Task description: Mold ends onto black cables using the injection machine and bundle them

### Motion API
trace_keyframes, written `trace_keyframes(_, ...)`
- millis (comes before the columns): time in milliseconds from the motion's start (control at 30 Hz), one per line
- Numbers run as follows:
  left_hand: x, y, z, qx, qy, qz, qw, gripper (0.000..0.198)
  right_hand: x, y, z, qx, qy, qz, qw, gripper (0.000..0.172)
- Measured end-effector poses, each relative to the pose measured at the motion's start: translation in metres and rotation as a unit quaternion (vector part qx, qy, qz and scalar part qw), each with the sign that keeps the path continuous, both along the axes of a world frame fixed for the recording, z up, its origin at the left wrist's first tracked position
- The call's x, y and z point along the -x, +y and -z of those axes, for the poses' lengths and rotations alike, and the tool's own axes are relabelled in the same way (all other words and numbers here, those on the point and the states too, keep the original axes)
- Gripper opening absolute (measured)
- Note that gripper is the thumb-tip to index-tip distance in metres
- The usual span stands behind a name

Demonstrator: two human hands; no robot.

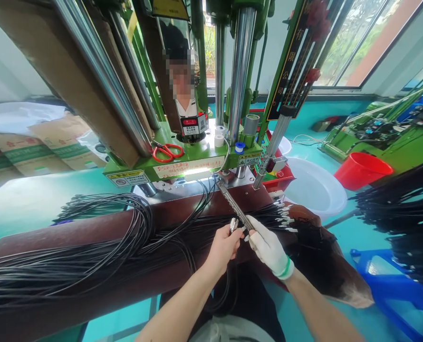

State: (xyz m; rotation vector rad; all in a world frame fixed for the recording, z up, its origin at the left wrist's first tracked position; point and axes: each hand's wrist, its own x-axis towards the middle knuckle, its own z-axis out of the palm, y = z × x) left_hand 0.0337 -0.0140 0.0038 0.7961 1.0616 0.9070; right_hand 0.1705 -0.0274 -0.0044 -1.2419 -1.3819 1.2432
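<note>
My bare left hand pinches a small silvery connector end; its exact kind is too small to tell. My right hand, in a white glove with a green cuff, grips the near end of a long, narrow metal bar. The bar slants up toward the green press, its far end by the lit opening. Both hands are close together, fingers closed. Black cables lie in a thick bundle across the brown-covered table, with white-tipped ends right of my right hand. A few cables run up to the press.
The green press stands ahead, with steel columns, orange-handled scissors and a blue-rimmed spool on its ledge. At right are a white basin, a red bucket, a blue stool and more hanging black cables.
</note>
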Motion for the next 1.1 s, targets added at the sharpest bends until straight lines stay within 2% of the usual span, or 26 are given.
trace_keyframes(67,0.002,0.001,-0.002,-0.049,-0.001,-0.028,0.998,0.03,-0.001,0.001,0.0,0.041,0.051,0.013,0.998,0.052)
trace_keyframes(133,0.005,0.003,-0.005,-0.084,-0.017,-0.084,0.993,0.029,-0.003,0.002,-0.001,0.075,0.093,0.023,0.993,0.053)
trace_keyframes(200,0.008,0.006,-0.007,-0.071,-0.052,-0.141,0.986,0.028,-0.004,0.003,-0.004,0.093,0.115,0.034,0.988,0.052)
trace_keyframes(267,0.009,0.007,-0.007,-0.036,-0.076,-0.163,0.983,0.027,-0.005,0.003,-0.006,0.102,0.124,0.043,0.986,0.052)
trace_keyframes(333,0.007,0.007,-0.006,-0.006,-0.071,-0.144,0.987,0.028,-0.006,0.003,-0.008,0.108,0.118,0.036,0.986,0.052)
trace_keyframes(467,0.003,0.007,-0.004,0.014,-0.034,-0.045,0.998,0.031,-0.007,0.002,-0.008,0.106,0.107,0.004,0.989,0.053)
trace_keyframes(533,0.003,0.008,-0.005,0.023,-0.028,-0.02,0.999,0.033,-0.008,0.002,-0.006,0.104,0.104,-0.009,0.989,0.053)
trace_keyframes(833,0.008,0.012,-0.007,0.05,-0.043,-0.015,0.998,0.036,-0.01,0.005,-0.01,0.098,0.049,-0.044,0.993,0.053)
trace_keyframes(1033,0.006,0.011,-0.005,0.043,-0.038,-0.034,0.998,0.037,-0.006,0.005,-0.004,0.025,0.025,-0.05,0.998,0.053)
trace_keyframes(1100,0.006,0.011,-0.004,0.025,-0.046,-0.028,0.998,0.034,-0.005,0.004,-0.004,0.036,0.032,-0.044,0.998,0.053)
